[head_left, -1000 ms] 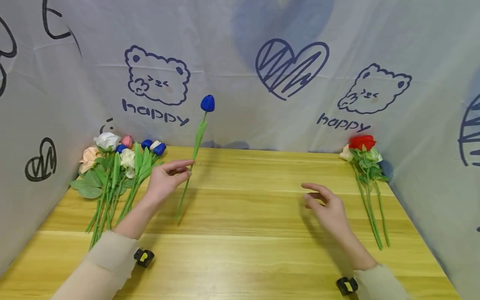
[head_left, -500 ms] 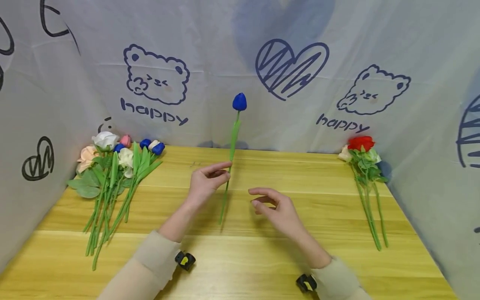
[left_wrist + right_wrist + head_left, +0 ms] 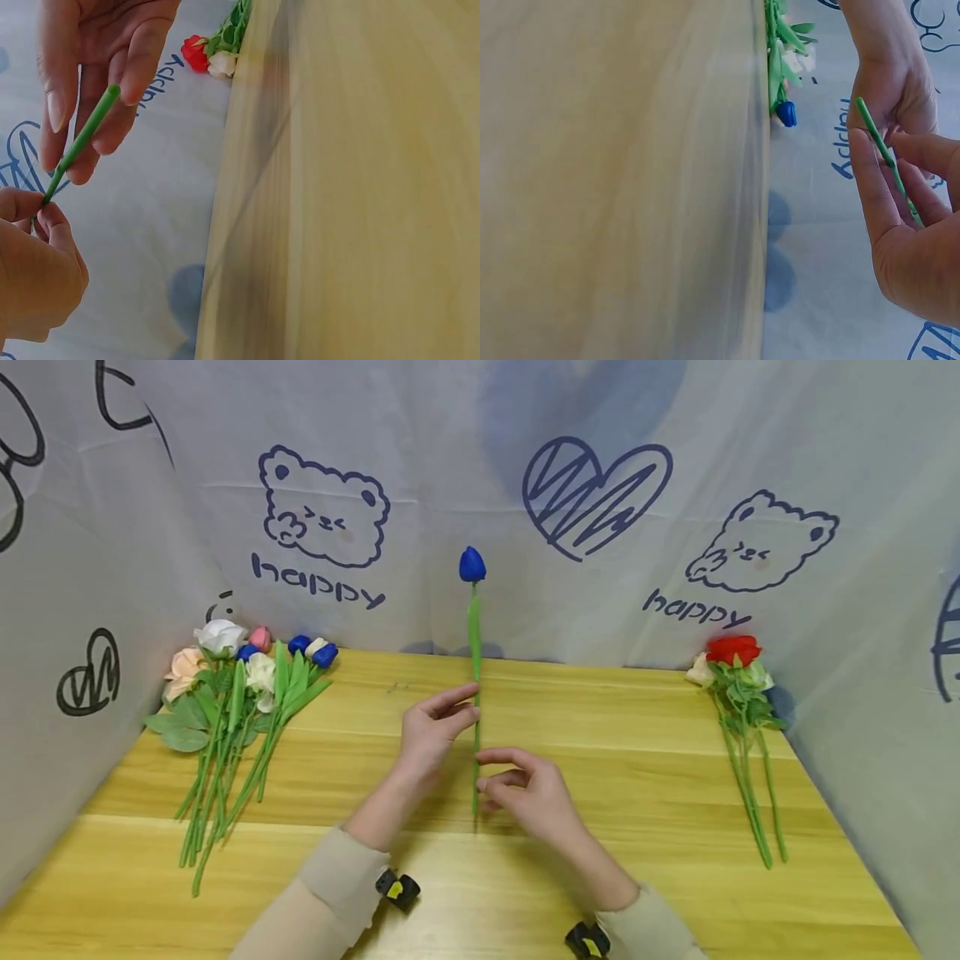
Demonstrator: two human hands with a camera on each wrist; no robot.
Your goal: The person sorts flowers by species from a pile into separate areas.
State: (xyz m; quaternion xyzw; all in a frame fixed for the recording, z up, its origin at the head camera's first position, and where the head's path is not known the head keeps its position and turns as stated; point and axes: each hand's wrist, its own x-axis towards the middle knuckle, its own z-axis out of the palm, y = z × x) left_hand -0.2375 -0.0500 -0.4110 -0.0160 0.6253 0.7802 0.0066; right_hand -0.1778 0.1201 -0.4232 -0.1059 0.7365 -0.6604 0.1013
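Head view, blue tulip (image 3: 472,565), green stem (image 3: 477,737) and leaf (image 3: 474,628); left hand (image 3: 429,735) pinching stem, right hand (image 3: 531,789) relaxed alongside

Tulip (image 3: 475,631): I see blue bloom (image 3: 472,564), green stem (image 3: 477,742)
Table (image 3: 615,718): yellow, wood-grained
Backdrop (image 3: 442,460): greyish, navy bears (image 3: 327,518), hearts (image 3: 597,497)
Rose (image 3: 733,650): red

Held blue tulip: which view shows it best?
Head view: it shows the blue tulip nearly end to end, bloom included. Left wrist and right wrist views show only part of its stem, bloom unseen.
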